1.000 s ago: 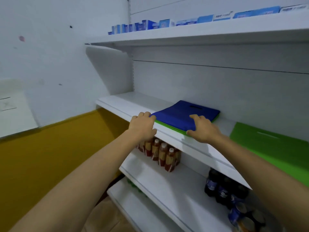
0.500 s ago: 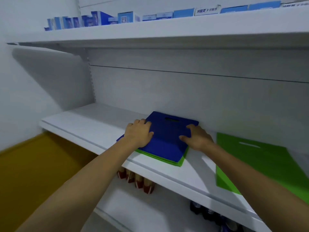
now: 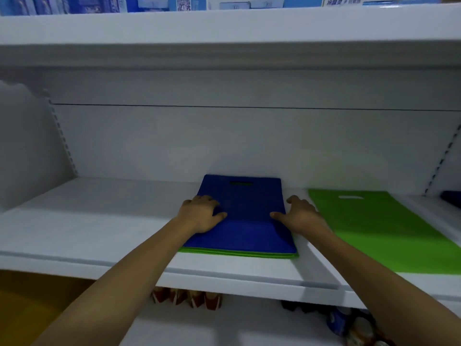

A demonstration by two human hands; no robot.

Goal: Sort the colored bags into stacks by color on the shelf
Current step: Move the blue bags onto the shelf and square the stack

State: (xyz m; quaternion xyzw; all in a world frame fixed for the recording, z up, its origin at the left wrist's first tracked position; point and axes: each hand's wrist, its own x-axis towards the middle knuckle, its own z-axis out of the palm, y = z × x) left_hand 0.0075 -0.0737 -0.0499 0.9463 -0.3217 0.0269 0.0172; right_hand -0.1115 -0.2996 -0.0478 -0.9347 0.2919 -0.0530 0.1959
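Observation:
A blue bag (image 3: 245, 221) lies flat on top of a green bag (image 3: 237, 253), whose edge shows along the front. The pile sits mid-shelf (image 3: 99, 221), its far end near the back wall. My left hand (image 3: 200, 214) holds the pile's left edge, thumb on the blue bag. On the opposite edge, my right hand (image 3: 299, 216) holds on too, with its thumb on top and its fingers alongside. A second green bag (image 3: 374, 228) lies flat on the shelf just to the right.
A dark blue item (image 3: 452, 198) peeks in at the far right of the shelf. Blue and white boxes (image 3: 187, 3) line the shelf above. Bottles (image 3: 192, 299) stand on the shelf below. Bare shelf stretches to the left.
Both hands have slid the blue-on-green pile further back on the shelf and squared it to the front edge. The view has come closer and turned to face the shelf.

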